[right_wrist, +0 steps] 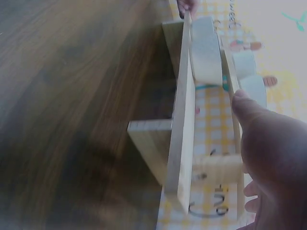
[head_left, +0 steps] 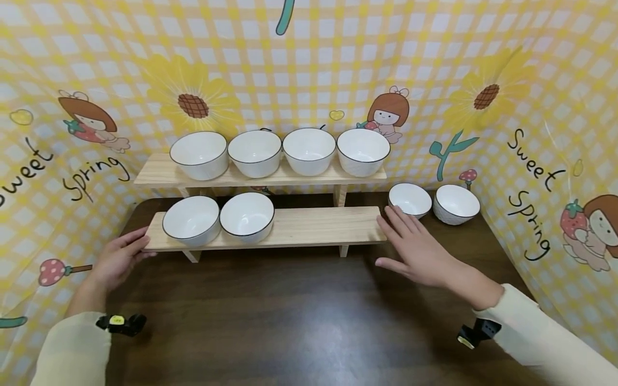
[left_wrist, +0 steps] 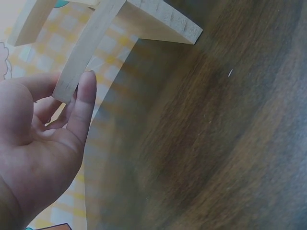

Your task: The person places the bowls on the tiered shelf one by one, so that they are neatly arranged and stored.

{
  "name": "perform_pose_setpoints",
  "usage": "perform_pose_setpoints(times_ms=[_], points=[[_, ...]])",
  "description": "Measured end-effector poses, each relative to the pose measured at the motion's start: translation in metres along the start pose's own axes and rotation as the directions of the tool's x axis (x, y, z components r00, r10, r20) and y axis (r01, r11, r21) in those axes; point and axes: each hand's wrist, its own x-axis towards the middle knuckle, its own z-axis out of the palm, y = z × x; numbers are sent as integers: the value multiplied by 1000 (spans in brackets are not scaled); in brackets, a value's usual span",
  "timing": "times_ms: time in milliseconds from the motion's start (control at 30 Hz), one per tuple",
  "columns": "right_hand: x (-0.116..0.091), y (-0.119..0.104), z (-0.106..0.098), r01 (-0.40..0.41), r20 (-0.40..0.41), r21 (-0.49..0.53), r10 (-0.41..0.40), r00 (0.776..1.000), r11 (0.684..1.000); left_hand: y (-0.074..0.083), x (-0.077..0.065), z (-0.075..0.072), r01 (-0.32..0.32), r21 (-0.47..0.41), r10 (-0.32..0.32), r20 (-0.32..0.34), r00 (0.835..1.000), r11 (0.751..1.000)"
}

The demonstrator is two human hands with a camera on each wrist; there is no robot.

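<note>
A two-tier wooden shelf (head_left: 328,225) stands on the dark table. My left hand (head_left: 118,258) pinches the left end of its lower board (left_wrist: 72,81) between thumb and fingers. My right hand (head_left: 417,249) is spread with straight fingers beside the board's right end, holding nothing; whether its fingertips touch the wood I cannot tell. Just beyond it sits a white bowl (head_left: 409,198), partly covered by the fingers, and a second bowl (head_left: 456,203) is to its right. On the lower board, at the left, are two white dark-rimmed bowls (head_left: 191,220) (head_left: 247,217).
Several matching white bowls (head_left: 309,151) line the upper board (head_left: 154,170). Behind and at both sides hangs a yellow checked cloth (head_left: 299,64) with flower and girl prints. The brown table top (head_left: 270,316) stretches in front of the shelf.
</note>
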Motion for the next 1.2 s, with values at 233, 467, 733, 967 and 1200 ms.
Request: perform_pose_setpoints(times_ms=[233,467,733,967,1200], points=[[-23,23,-5,-105,-36,55,107,994,993,0,2,1,17,19,-17,5,1000,1000],[-33,46,-12,-153,-142,118,169,975,981,1,1,1,10,-21,-9,11,1000,1000],[-40,76,-10,-247,-189,201,285,940,948,1,0,2,3,-63,-2,21,1000,998],[-44,102,-5,-318,-198,271,375,905,909,1,0,2,6,-71,-5,20,1000,997],[-44,129,8,-316,-273,370,428,862,873,1,-2,3,-8,-84,11,35,999,996]])
